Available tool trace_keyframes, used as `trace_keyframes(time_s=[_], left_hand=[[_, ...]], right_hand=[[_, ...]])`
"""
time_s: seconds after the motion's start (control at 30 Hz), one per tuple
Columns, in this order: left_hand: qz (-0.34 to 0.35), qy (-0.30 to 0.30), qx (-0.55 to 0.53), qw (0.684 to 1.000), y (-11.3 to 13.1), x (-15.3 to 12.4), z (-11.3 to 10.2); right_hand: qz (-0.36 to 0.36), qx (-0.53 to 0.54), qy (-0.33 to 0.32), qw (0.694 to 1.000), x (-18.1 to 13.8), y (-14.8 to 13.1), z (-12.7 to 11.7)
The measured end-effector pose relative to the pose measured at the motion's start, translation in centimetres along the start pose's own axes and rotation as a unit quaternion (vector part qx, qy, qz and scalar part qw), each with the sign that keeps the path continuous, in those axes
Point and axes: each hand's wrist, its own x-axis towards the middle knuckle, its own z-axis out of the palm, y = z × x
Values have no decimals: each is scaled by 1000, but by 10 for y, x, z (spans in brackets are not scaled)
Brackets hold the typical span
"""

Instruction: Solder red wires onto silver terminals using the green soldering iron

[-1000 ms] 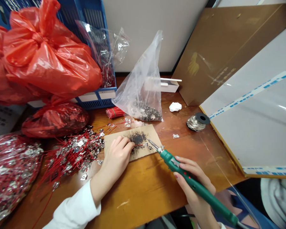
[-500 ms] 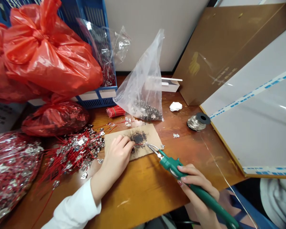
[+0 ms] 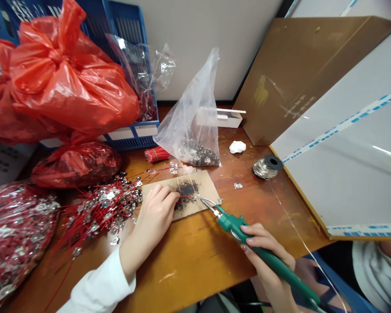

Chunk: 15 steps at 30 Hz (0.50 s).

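Note:
My left hand (image 3: 156, 213) rests on a scorched piece of cardboard (image 3: 182, 194), its fingers pinched on a thin red wire (image 3: 185, 198) pressed to the blackened patch. My right hand (image 3: 267, 256) is wrapped round a green soldering iron (image 3: 247, 237). The iron's metal tip (image 3: 202, 201) touches the free end of the wire, where a small metal tab lies. A thin strand of solder runs from the spool (image 3: 266, 167) down toward my right hand.
A heap of red wires with metal tabs (image 3: 101, 206) lies left of the cardboard. Red plastic bags (image 3: 65, 82), a blue crate (image 3: 130, 74) and a clear bag of metal parts (image 3: 195, 126) stand behind. A large brown and white board (image 3: 329, 113) leans at the right.
My right hand slid back along the iron's handle and the tip moved left onto the wire's end. The left hand stayed pressed on the cardboard.

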Motion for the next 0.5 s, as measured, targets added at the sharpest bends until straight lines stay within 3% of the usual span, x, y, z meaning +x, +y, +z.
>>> trace_keyframes(time_s=[0.27,0.5], left_hand=[[-17,39,28,999,-5,0,-15],[-21,39,37,998,-4,1,-17]], right_hand=[[-36,3,-11,999,1,-1,1],[-45,-25,-25,998,3,-5,3]])
